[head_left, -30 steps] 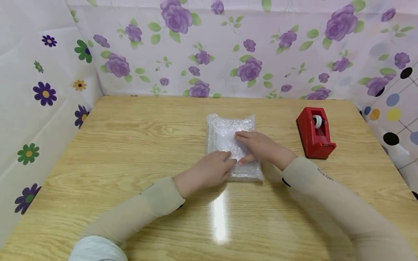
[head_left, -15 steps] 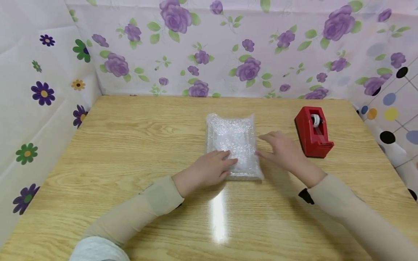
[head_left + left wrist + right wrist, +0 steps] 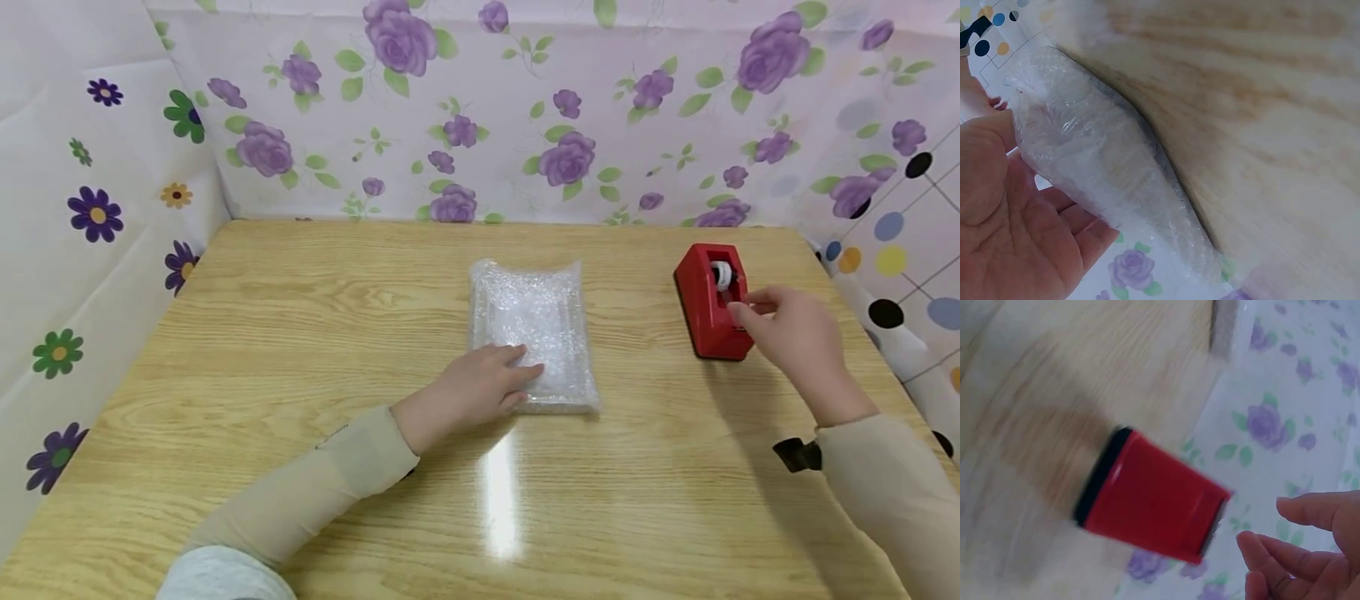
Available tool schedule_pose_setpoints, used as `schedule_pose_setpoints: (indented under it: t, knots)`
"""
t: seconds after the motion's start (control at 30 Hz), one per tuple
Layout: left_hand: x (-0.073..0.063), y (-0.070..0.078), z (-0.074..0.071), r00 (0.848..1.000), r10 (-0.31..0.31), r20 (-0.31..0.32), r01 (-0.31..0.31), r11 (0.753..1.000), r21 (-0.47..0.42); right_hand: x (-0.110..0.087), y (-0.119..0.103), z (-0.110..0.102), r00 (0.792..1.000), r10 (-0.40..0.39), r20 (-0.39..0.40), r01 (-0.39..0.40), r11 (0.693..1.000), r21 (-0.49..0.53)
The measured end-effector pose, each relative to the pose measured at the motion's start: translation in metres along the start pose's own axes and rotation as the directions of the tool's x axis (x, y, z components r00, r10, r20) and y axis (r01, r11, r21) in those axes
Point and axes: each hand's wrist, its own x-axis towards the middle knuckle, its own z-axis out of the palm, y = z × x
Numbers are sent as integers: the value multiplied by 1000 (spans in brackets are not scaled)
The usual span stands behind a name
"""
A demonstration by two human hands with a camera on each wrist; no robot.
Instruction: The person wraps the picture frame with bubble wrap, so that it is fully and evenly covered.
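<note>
A flat, rectangular package in bubble wrap (image 3: 555, 317) lies at the middle of the table. My left hand (image 3: 474, 388) rests on its near left part with the fingers spread; the left wrist view shows the fingers along the edge of the wrap (image 3: 1097, 150). On the right stands a red tape dispenser (image 3: 699, 312) with a white-cored roll of tape (image 3: 722, 275). My right hand (image 3: 806, 340) is at the dispenser's front end, over its cutter side. In the right wrist view, thumb and forefinger stand apart, just off the toothed cutter (image 3: 1213, 526).
The wood-grain table (image 3: 315, 333) carries both things. Behind it hangs a sheet with purple roses (image 3: 566, 158), and flowered and dotted sheets (image 3: 892, 258) close off the sides.
My right hand has left the bubble-wrapped package and moved right to the tape dispenser. The left hand has stayed on the package.
</note>
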Motion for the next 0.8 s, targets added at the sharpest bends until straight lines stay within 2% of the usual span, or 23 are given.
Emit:
schedule_pose_setpoints:
  t: [0.1, 0.2, 0.43, 0.63, 0.8]
  knots:
    - [-1, -1, 1, 1000, 12, -11, -12, 1000, 5, 5, 15, -1, 996, 78, 50, -80, 996, 47]
    - [-2, -1, 2, 1000, 21, -19, -20, 1000, 13, 10, 24, 1, 990, 120, 80, -126, 990, 70]
    - [-2, -1, 2, 999, 33, -36, -32, 999, 15, 19, 29, 1, 965, 196, 176, -217, 970, 107]
    - [-1, -1, 0, 1000, 12, -19, -12, 1000, 5, 21, 22, 2, 968, 189, 166, -207, 973, 100]
    - [-1, -1, 1, 1000, 2, -11, -2, 1000, 7, 22, 14, 4, 986, 119, 114, -120, 993, 9]
